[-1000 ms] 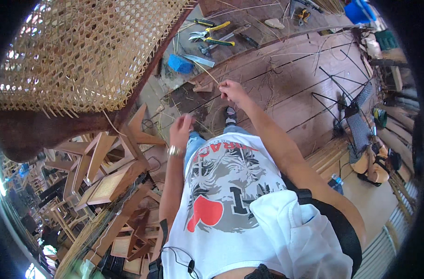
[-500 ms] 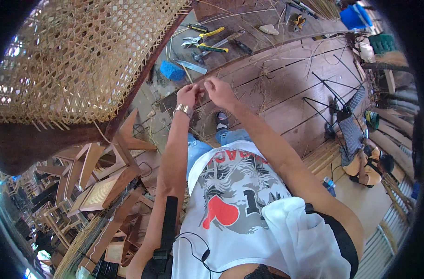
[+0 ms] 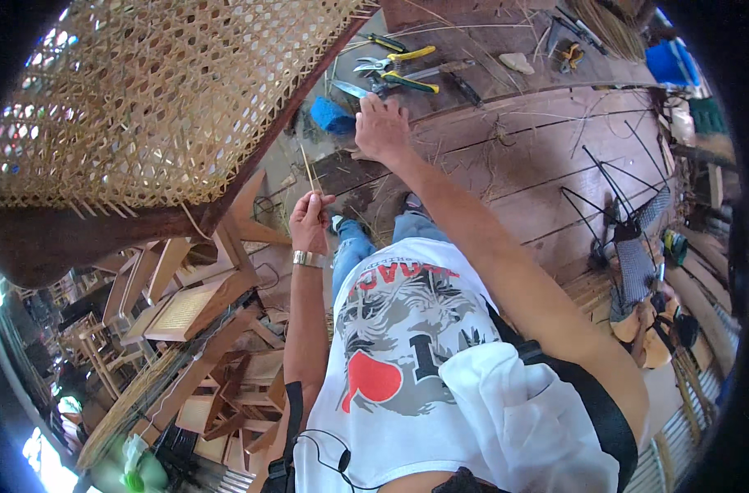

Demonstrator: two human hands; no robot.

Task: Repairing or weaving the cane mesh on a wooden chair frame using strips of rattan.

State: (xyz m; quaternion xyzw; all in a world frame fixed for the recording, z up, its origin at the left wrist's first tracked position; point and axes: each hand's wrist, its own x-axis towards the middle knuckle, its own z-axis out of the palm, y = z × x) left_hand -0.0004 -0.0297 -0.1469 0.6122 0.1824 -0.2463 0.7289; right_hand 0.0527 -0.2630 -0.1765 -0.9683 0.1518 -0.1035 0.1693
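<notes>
A thin pale cane strip (image 3: 309, 168) stands up from my left hand (image 3: 310, 220), pinched between thumb and fingers. My right hand (image 3: 383, 130) is stretched out over the bench, palm down, its fingers somewhat apart. Its fingertips overlap the end of a flat knife-like blade (image 3: 348, 88); whether they touch it cannot be made out. Close by on the left lies a blue sponge-like block (image 3: 332, 116). Beyond the fingers are pruning shears (image 3: 397, 67) with yellow handles and a hammer-like tool (image 3: 428, 72).
A large woven cane panel (image 3: 169, 99) in a dark wooden frame fills the upper left. Wooden chair frames (image 3: 189, 316) crowd the lower left. At right stand a black metal-legged item (image 3: 613, 193), a blue bucket (image 3: 670, 63) and another person (image 3: 650, 329).
My hands, close together before, have parted. The right one has reached forward to the blade; the left has drawn back toward my body with the cane strip. The view has shifted slightly.
</notes>
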